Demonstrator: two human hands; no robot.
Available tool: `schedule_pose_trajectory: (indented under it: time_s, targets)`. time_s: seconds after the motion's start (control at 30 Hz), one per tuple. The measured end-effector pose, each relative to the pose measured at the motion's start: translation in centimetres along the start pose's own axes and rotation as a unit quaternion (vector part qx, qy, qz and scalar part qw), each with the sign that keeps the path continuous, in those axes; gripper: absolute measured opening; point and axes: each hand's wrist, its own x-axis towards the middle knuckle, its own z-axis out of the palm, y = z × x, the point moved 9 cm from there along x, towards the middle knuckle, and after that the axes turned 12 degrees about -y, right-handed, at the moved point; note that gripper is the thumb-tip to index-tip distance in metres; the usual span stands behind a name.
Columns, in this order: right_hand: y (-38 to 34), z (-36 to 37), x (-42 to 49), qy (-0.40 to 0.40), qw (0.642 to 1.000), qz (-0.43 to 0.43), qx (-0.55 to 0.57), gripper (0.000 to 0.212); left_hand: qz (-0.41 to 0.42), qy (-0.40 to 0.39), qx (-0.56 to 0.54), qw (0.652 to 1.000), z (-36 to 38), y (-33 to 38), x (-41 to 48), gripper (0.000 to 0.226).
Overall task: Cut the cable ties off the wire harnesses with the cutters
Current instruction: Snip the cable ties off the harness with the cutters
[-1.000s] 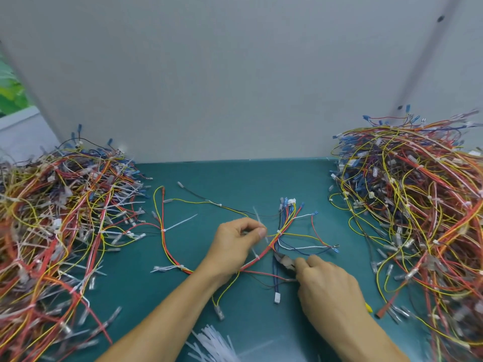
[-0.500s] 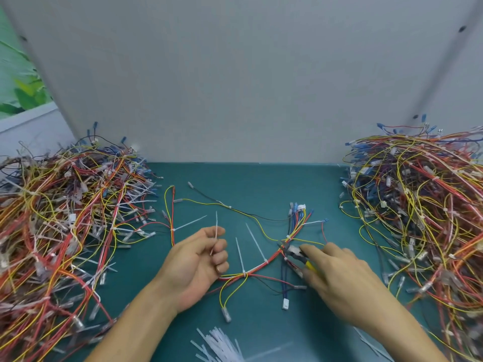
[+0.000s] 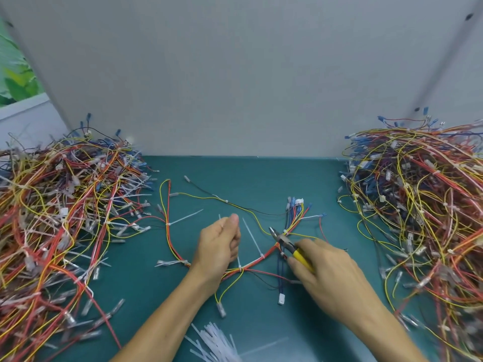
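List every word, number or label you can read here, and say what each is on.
No readable text anywhere.
Cutters: no brand shows on the yellow handles.
Connectors: any marks are too small to tell.
Tie in the left hand, wall, mat: blank.

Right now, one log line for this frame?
left hand: pinches loose cable tie | right hand: grips cutters, tip at harness | harness: on mat, ties attached
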Motion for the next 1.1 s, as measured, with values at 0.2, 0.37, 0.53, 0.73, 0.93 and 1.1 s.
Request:
schedule_pose_trajectory:
  time_s: [0.2, 0.37, 0.53, 0.73, 0.93, 1.1]
  targets:
    - [-0.4, 0.7, -0.1, -0.004, 0.992, 0.0, -0.129, 0.028, -0.03, 0.018, 0.328, 0.944, 0.3, 0.3, 0.4, 0.017]
    - [-0.1, 0.7, 0.0, -0.01, 0.986, 0.016, -0.164, 0.027, -0.03, 0.029, 0.372, 0.927, 0.7, 0.5, 0.2, 0.031]
    - [-0.5, 1.1, 0.0, -0.011, 0.986, 0.005, -0.168, 0.025, -0.016, 0.002, 0.32, 0.947, 0.8, -0.3, 0.3, 0.022]
    - [-0.7, 1.1, -0.4, -0.011, 0.984, -0.015, -0.178, 0.02, 0.01, -0.041, 0.289, 0.956, 1.2, -0.2, -0.2, 0.021]
    - [-1.2, 1.0, -0.8, -0.014, 0.982, -0.044, -0.182, 0.017, 0.024, -0.077, 0.294, 0.952, 1.7, -0.1, -0.5, 0.017]
    - [-1.1, 0.6, -0.9, -0.01, 0.981, -0.049, -0.187, 0.021, 0.036, -0.093, 0.302, 0.948, 2.3, 0.0, -0.6, 0.019]
